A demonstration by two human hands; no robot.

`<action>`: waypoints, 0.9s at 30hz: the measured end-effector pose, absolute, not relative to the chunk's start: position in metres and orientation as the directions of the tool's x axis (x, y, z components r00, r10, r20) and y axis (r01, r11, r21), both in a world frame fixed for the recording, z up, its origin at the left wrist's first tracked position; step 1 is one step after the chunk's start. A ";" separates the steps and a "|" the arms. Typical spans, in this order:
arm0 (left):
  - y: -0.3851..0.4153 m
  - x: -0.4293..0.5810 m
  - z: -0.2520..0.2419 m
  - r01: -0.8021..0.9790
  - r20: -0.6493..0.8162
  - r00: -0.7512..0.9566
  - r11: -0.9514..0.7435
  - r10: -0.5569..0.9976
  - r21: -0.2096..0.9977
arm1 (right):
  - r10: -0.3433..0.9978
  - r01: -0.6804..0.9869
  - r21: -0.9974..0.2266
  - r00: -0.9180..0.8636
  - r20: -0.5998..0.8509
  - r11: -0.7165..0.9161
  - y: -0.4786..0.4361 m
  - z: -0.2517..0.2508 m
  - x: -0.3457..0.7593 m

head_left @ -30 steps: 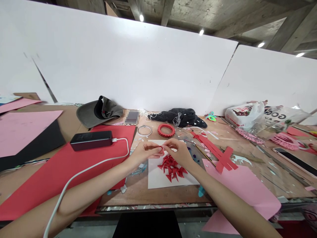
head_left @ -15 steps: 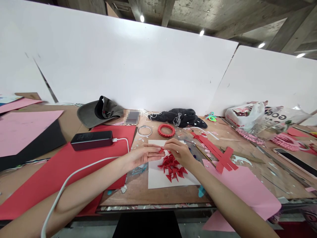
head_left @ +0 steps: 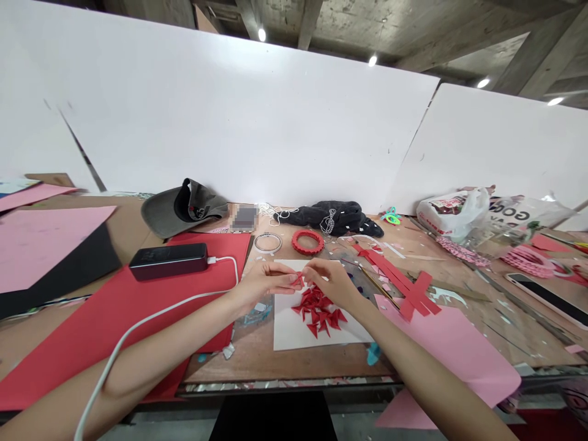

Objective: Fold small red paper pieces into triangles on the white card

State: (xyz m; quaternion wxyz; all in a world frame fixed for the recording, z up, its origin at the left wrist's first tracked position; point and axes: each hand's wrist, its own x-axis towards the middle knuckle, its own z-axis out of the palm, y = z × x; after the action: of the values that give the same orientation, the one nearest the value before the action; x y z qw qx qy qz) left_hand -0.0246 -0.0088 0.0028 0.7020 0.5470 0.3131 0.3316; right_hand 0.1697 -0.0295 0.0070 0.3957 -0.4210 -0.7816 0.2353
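Between my two hands, over the top of a white sheet (head_left: 285, 334), is a small folded red paper piece (head_left: 298, 281). My left hand (head_left: 263, 283) pinches it between thumb and fingers. My right hand (head_left: 329, 280) has its fingertips closed at the piece's right side. Just below my right hand, a pile of folded red paper pieces (head_left: 320, 311) lies on the sheet. Beyond the hands sit a red ring (head_left: 307, 242) with a notched edge and a pale ring (head_left: 267, 243).
A black power bank (head_left: 168, 261) with a white cable lies on red paper (head_left: 151, 312) at left. Behind are a grey cap (head_left: 184, 208) and dark cloth (head_left: 342, 217). Red strips (head_left: 399, 278) and pink paper (head_left: 454, 349) lie right, a phone (head_left: 549, 299) farther off.
The fingers of my left hand have bent from nearly straight into a pinch around the red piece. My right hand's fingers have shifted slightly at the piece.
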 end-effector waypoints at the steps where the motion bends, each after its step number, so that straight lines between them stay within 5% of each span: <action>1: -0.009 -0.024 0.003 -0.108 -0.047 0.575 0.133 0.817 0.985 | 0.853 0.480 -0.706 -0.334 0.401 0.520 -0.030 0.007 0.168; 8: -0.011 -0.021 0.001 -0.029 0.048 0.561 -0.038 0.826 0.999 | 0.838 0.500 -0.672 -0.329 0.436 0.546 -0.032 0.006 0.164; 15: -0.004 -0.024 -0.006 -0.006 -0.006 0.591 0.012 0.806 1.000 | 0.826 0.534 -0.631 -0.332 0.456 0.563 -0.030 0.004 0.167; 23: -0.001 -0.017 -0.023 -0.060 0.170 0.493 -0.162 0.853 0.985 | 0.845 0.528 -0.668 -0.219 0.488 0.523 -0.035 -0.005 0.157; 27: -0.006 -0.013 -0.022 -0.111 0.146 0.481 -0.105 0.864 0.988 | 0.809 0.630 -0.559 -0.202 0.552 0.539 -0.037 -0.008 0.157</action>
State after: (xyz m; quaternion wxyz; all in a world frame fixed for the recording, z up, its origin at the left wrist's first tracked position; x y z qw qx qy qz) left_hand -0.0132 -0.0065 -0.0224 0.5960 0.6207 0.3034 0.4092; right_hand 0.1565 -0.0368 -0.0078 0.4236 -0.4686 -0.7681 0.1054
